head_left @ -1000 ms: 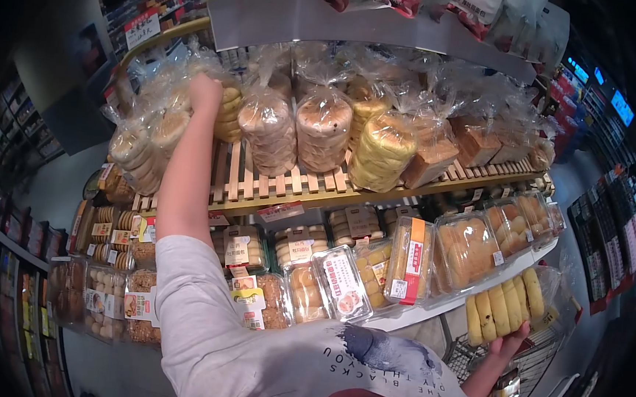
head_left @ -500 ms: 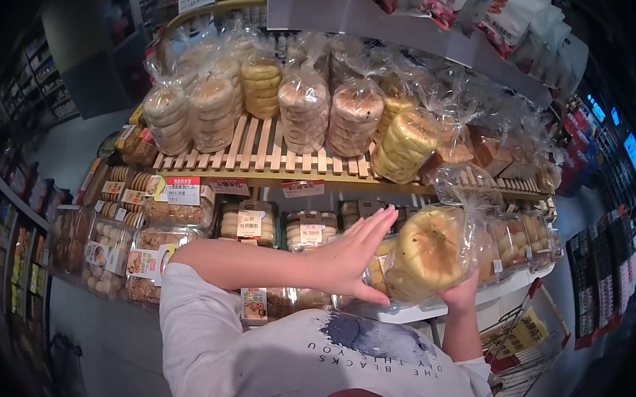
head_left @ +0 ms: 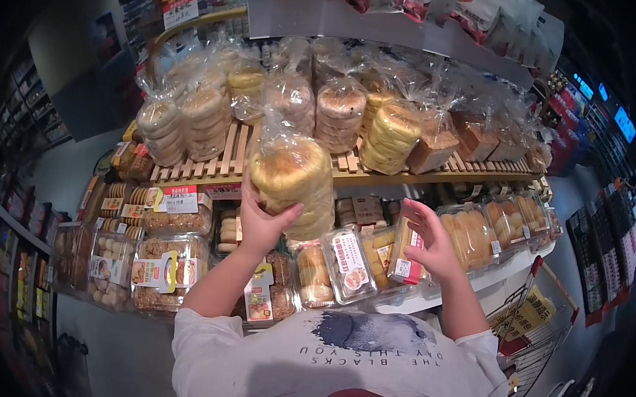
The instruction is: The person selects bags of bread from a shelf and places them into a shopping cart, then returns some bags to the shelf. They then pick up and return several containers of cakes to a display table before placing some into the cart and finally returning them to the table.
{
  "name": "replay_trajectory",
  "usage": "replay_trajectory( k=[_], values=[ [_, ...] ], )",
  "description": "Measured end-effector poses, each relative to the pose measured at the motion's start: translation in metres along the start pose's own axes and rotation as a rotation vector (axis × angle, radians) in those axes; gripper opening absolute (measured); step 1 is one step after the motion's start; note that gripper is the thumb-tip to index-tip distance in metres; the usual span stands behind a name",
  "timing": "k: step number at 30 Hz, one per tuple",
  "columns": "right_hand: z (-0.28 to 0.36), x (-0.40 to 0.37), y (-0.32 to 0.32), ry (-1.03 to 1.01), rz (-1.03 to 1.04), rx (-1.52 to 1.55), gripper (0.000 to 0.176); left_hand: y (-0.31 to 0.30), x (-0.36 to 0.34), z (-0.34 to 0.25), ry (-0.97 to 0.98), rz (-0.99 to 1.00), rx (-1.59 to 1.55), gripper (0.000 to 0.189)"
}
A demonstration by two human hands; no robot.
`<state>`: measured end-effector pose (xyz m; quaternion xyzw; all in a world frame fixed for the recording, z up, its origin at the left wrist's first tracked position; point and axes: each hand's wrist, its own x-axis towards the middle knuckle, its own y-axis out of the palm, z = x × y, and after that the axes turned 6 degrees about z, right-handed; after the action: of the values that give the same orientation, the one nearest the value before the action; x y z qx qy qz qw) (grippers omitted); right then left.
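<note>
My left hand (head_left: 266,223) grips a clear plastic bag of yellow round bread (head_left: 294,175), thumb across its near side. The bag is raised in front of the slatted wooden shelf (head_left: 206,170) and overlaps other bagged bread behind it. My right hand (head_left: 431,240) is apart from the bag, fingers spread and holding nothing, over the lower row of packaged bread. Close by it are a white-and-red labelled pack (head_left: 407,258) and a clear box of long rolls (head_left: 467,237). Another bag of yellow round bread (head_left: 391,137) stands on the upper shelf.
Bagged round bread (head_left: 340,115) and bagged loaves (head_left: 434,146) line the upper shelf. Clear boxes of baked goods (head_left: 169,271) fill the lower display. A shopping cart (head_left: 537,339) stands at the right. White packages (head_left: 486,11) hang or stand above.
The bag of yellow bread has passed from my right hand to my left and moved left and up. My right hand has come free, with its fingers spread.
</note>
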<state>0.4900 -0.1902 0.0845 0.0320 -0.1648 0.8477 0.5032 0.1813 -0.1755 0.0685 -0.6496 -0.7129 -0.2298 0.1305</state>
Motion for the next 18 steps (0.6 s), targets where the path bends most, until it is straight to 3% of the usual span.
replay_trajectory(
  k=[1,2,5,6,10,15,17,18],
  values=[
    [-0.007,-0.011,-0.009,0.058,-0.061,0.022,0.078,-0.006,0.011,0.002,0.033,-0.061,0.000,0.095],
    [-0.020,-0.023,-0.016,0.046,-0.174,0.090,0.061,-0.018,0.023,0.012,0.079,-0.126,0.165,0.093],
    [-0.040,-0.066,-0.043,0.240,-0.393,0.173,0.048,-0.033,0.067,0.027,0.153,-0.335,0.462,0.090],
    [-0.043,-0.080,-0.046,0.238,-0.557,0.187,0.037,-0.040,0.082,0.035,0.181,-0.368,0.482,0.090],
    [-0.073,-0.159,-0.069,0.312,-0.955,0.264,0.023,-0.062,0.124,0.075,0.168,-0.478,0.700,0.089],
    [-0.095,-0.272,-0.076,0.522,-1.421,0.140,0.024,-0.081,0.138,0.137,0.182,-0.598,0.999,0.090],
    [-0.115,-0.330,-0.076,0.654,-1.547,-0.169,0.031,-0.098,0.144,0.157,0.249,-0.649,1.171,0.095],
    [-0.116,-0.354,-0.072,0.772,-1.592,-0.338,0.034,-0.089,0.140,0.146,0.185,-0.646,1.251,0.098]
  ],
)
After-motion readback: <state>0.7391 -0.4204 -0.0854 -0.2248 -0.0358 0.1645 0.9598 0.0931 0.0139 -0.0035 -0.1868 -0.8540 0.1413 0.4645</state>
